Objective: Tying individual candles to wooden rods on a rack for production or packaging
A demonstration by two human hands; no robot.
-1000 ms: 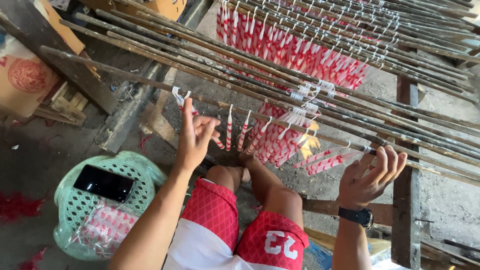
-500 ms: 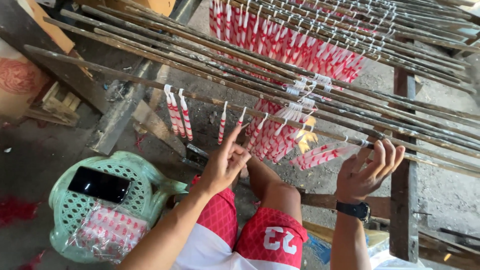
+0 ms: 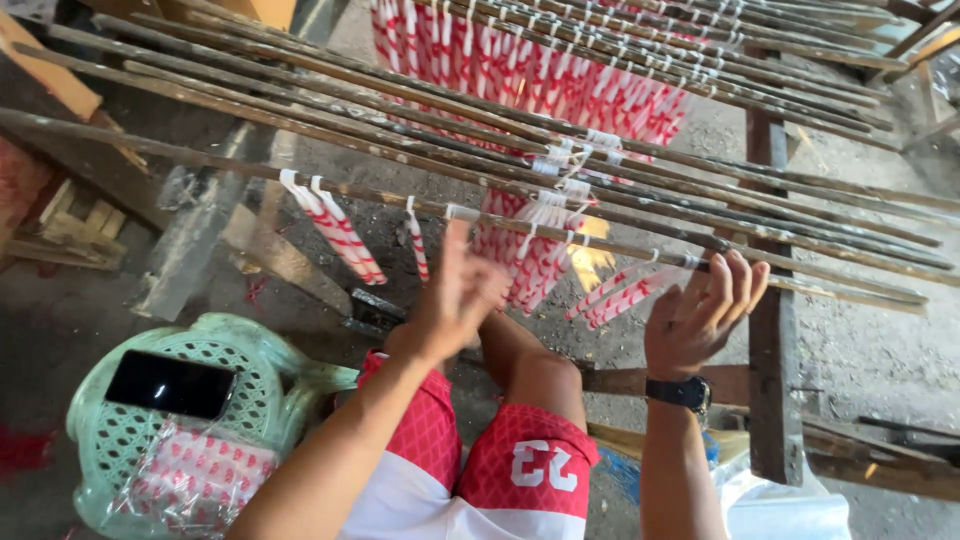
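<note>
rough grey concrete floor (image 3: 860,340) all over, sunlit at the right. green plastic stool (image 3: 290,385) lower left, wooden scraps (image 3: 70,225) at the left edge, dark wooden post (image 3: 775,390) standing right of centre

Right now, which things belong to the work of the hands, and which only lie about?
In the work:
- left hand near the hanging striped sticks
- right hand at the wooden rod

Lying about:
- phone on the green stool
- plastic bag of striped sticks
</note>
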